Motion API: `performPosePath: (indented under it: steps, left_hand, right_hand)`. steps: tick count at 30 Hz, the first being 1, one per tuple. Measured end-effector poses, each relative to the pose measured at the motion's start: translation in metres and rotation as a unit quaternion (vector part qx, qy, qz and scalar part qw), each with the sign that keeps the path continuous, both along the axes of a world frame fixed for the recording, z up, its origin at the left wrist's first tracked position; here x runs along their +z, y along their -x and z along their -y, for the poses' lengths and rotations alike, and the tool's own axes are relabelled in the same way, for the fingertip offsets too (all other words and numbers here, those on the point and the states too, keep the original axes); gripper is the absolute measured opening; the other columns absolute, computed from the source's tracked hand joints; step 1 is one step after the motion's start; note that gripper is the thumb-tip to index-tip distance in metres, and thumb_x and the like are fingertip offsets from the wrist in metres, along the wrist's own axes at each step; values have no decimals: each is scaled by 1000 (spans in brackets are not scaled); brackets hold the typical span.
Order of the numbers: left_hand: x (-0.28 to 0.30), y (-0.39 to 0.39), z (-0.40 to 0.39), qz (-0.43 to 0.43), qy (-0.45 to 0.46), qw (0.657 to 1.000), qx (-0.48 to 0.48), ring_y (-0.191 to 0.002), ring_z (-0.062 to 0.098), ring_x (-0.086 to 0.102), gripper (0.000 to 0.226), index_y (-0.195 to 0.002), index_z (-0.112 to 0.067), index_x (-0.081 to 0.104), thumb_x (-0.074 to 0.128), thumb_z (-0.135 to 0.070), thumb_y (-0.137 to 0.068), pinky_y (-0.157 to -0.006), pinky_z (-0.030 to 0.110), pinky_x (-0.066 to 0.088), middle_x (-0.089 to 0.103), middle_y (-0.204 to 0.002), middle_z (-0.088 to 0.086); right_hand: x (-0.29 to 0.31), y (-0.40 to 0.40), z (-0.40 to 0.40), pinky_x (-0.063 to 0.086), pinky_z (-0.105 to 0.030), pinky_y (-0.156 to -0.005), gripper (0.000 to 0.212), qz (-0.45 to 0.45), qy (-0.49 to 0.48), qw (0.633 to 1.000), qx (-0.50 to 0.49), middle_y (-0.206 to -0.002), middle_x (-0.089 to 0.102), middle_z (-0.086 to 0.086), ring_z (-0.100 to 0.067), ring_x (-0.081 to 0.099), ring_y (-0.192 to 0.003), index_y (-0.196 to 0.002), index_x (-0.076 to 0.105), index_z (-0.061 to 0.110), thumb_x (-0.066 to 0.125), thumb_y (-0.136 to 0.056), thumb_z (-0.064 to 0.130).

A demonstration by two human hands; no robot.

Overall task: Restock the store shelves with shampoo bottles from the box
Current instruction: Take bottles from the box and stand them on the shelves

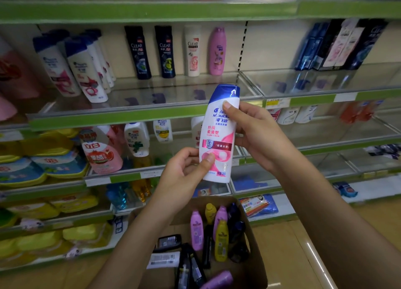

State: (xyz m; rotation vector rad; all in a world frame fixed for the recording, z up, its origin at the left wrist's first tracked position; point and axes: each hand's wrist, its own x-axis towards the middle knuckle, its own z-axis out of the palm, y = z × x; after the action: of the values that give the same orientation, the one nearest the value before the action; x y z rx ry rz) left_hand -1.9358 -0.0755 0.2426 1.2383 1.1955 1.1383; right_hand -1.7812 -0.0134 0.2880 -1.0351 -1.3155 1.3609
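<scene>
A white shampoo bottle point(219, 134) with a blue cap is held upright in front of the glass shelf point(138, 97). Its lower part is pinched by thumb and fingers of the left hand point(186, 171); its upper side is gripped by the curled fingers of the right hand point(253, 132). Below, more bottles are seen lying in the cardboard box point(253, 241).

One white shampoo bottle with a blue cap point(220, 134) is being held up by two hands, the left hand point(186, 169) and the right hand point(253, 132). Behind it, two dark bottles point(138, 52), one white bottle point(193, 52) and one pink bottle point(217, 51) are being displayed. Below it, in one cardboard box point(253, 256), two yellow bottles point(221, 241) are being counted; the dark ones cannot be counted.
</scene>
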Motion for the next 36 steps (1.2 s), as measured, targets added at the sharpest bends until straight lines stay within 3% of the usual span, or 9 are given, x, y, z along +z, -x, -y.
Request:
performPosePath:
  steps: [8,18,22,25,31,36]
  left_hand:
    - [-6,20,-7,-9,-2,1000,-3,-86,3,69,40,-105,-17,60,61,-41,-73,-69,15,53,72,-96,-6]
    - [-7,23,-33,20,-5,996,81,-86,4,69,39,-104,-17,61,62,-40,-73,-69,14,53,73,-93,-7]
    - [-7,33,-32,39,-8,991,131,-87,3,69,35,-102,-22,61,62,-41,-72,-69,14,53,73,-93,-11]
    - [-7,49,-27,45,-8,985,165,-86,2,69,33,-102,-23,62,62,-40,-73,-66,13,52,73,-93,-12]
    - [-10,95,-8,36,-4,977,212,-88,4,69,34,-103,-22,63,63,-41,-75,-69,16,53,73,-94,-9]
    - [-10,136,10,40,-3,974,221,-85,5,69,29,-102,-20,64,64,-35,-78,-66,14,52,73,-93,-6]
  right_hand:
    - [-9,18,-4,57,-34,-78,33,-24,12,1000,-13,-101,73,-9,-18,70,-88,-116,63,6,54,-97,31]
    - [6,37,-49,48,-55,-95,34,8,23,999,48,-94,73,-7,-22,68,-87,-110,66,6,53,-97,35]
    - [11,58,-65,58,-40,-80,27,23,20,994,105,-89,75,-2,-15,71,-82,-103,67,14,50,-98,34]
    - [12,80,-66,55,-27,-65,26,23,18,990,138,-87,75,-2,-14,71,-78,-101,67,13,50,-98,33]
    - [9,133,-55,59,-39,-81,29,18,21,985,168,-92,75,-4,-17,71,-85,-105,67,11,50,-98,33]
    - [4,176,-41,57,-40,-83,29,9,31,985,168,-92,75,-3,-15,71,-83,-108,66,11,51,-98,34]
